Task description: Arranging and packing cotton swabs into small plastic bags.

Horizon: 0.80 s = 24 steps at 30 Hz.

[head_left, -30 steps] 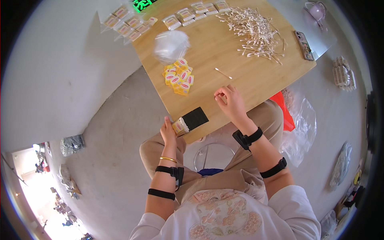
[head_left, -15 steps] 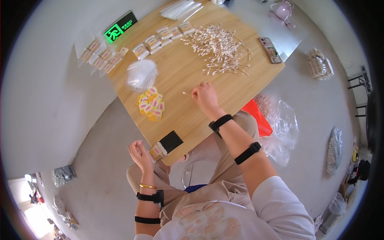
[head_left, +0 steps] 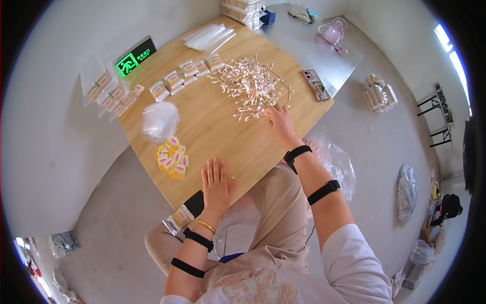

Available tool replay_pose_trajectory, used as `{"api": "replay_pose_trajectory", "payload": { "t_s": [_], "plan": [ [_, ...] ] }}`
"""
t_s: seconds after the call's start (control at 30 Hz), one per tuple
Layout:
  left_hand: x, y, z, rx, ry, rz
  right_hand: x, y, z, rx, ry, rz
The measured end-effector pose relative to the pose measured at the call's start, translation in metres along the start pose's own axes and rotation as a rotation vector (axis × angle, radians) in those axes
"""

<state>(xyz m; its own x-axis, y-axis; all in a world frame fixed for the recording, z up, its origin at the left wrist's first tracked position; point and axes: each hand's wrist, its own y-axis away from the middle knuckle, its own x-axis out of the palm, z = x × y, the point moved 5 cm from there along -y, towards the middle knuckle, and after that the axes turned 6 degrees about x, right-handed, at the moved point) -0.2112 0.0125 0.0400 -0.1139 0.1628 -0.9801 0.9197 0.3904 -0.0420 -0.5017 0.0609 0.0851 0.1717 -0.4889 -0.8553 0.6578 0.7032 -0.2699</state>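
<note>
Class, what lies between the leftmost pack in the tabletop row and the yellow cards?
A pile of clear plastic lies on the wooden table between the leftmost pack and the yellow cards, as the head view shows.

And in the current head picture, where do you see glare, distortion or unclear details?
Head view: the corners are black and the table bows at its upper edge; head view: glare whitens the shiny grey surface beside the phone; head view: cotton swabs near the right hand blend together.
</note>
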Motion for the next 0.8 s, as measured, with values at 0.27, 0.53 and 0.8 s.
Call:
{"api": "replay_pose_trajectory", "payload": {
  "t_s": [0.27,0.53,0.8],
  "plan": [
    [-0.006,0.006,0.006,0.003,0.240,-0.203,0.026,-0.032,0.007,-0.096,0.131,0.125],
    [-0.009,0.010,0.012,-0.041,0.332,-0.297,0.049,0.010,0.057,-0.212,0.058,0.231],
    [-0.011,0.008,0.006,-0.028,0.236,-0.175,0.022,0.057,0.105,-0.218,-0.244,0.212]
  ]
}}
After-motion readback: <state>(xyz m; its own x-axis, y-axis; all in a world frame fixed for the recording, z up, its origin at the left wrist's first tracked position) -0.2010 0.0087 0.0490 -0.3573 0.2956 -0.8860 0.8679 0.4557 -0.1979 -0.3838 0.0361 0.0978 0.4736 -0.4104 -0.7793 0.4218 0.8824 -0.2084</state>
